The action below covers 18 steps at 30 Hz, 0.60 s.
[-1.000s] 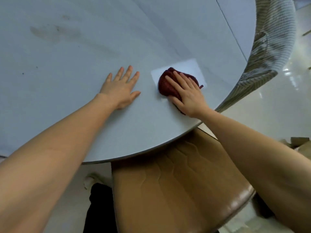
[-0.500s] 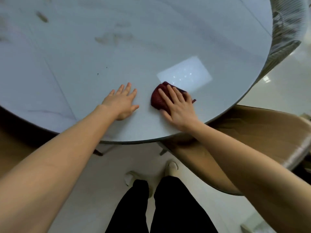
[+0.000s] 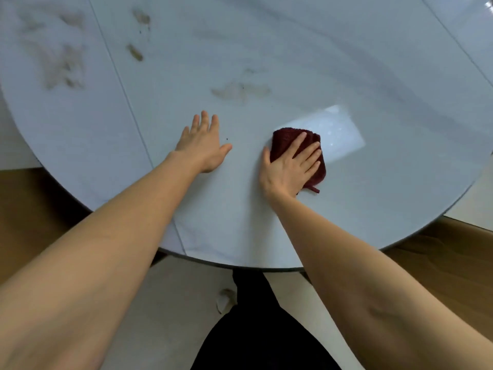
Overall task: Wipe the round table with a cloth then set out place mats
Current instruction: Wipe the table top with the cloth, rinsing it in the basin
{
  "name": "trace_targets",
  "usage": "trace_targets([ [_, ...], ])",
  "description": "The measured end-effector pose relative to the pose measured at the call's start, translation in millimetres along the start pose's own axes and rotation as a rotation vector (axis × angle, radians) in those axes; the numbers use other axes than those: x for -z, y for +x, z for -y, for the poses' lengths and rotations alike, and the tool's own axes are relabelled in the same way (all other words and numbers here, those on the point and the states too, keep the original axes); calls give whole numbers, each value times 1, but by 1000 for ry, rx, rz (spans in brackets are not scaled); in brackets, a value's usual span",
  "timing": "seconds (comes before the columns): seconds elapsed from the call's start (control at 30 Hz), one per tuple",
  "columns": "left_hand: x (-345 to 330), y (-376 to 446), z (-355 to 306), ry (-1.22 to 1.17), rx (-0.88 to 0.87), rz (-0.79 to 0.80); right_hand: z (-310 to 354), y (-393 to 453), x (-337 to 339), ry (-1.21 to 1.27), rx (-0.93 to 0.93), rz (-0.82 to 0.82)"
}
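Shifted rightward, one cloth [image 3: 297, 145] lies under flat right hand [image 3: 289, 166]; left hand [image 3: 202, 146] flat on table [image 3: 346, 62].

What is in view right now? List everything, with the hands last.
round table: 1, pale grey-white, fills the upper frame
cloth: 1, dark red, bunched on the table near its front right edge
smudges: several patches, brownish, on the table beyond the hands and to the far left
bright reflection: 1, white rectangle, on the table just right of the cloth
chair seats: 2, tan, at the lower left and lower right of the table
floor: pale, under the table
legs: black trousers, bottom centre
left hand: flat on the table, fingers straight
right hand: flat, pressing on the cloth
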State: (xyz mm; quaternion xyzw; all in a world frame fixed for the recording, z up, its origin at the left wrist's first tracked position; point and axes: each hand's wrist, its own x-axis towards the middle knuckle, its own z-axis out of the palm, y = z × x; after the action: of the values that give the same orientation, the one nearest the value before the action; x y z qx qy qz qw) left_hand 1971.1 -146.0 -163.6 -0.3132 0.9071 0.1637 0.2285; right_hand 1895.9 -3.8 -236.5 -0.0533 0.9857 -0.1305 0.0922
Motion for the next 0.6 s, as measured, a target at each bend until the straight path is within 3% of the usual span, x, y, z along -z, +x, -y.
trace_targets([
  [0.1,18,24,14,-35,52,-5,37,39,0,57,-205,-55],
  [0.27,49,82,37,-117,147,-27,97,87,-13,93,-300,-63],
  [0.4,59,110,47,-147,198,29,141,120,-15,78,-242,-34],
  [0.6,56,124,51,-167,174,76,196,171,-20,25,-6,34],
])
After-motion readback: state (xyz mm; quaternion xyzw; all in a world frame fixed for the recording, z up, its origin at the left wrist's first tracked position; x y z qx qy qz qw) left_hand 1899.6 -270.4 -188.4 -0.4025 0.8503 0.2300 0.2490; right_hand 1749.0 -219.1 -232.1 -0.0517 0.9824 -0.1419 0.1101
